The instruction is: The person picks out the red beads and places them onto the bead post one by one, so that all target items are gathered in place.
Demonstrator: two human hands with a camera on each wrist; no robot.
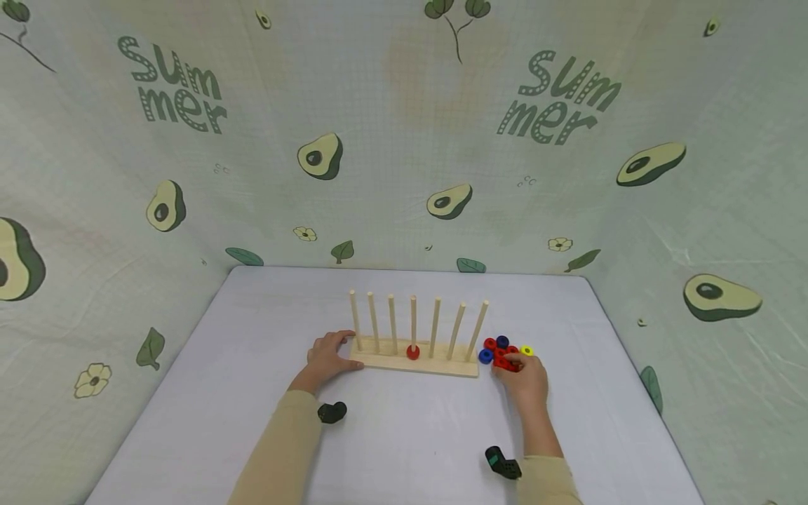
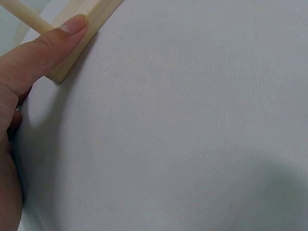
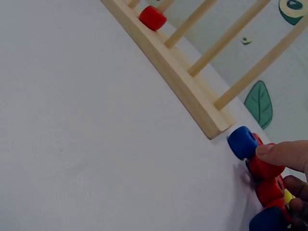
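A wooden peg rack [image 1: 391, 366] with a row of upright pegs stands on the table. One red bead [image 1: 413, 352] sits at the foot of its middle peg. My left hand [image 1: 326, 356] grips the rack's left end, the thumb [image 2: 74, 24] lying over the base and the fingers partly hidden behind. Past the right end, my right hand [image 1: 527, 382] is at a cluster of beads and pinches a red bead [image 3: 265, 167], its fingers partly out of frame. Around it are a blue bead [image 1: 485, 356], a dark blue bead [image 1: 502, 341], a yellow bead [image 1: 527, 350] and several red ones.
A white cloth covers the table [image 1: 404, 435]. Behind and beside it hangs a curtain [image 1: 379, 91] printed with avocados and leaves. Black wrist devices show beside the left sleeve [image 1: 284, 442] and the right sleeve [image 1: 548, 480].
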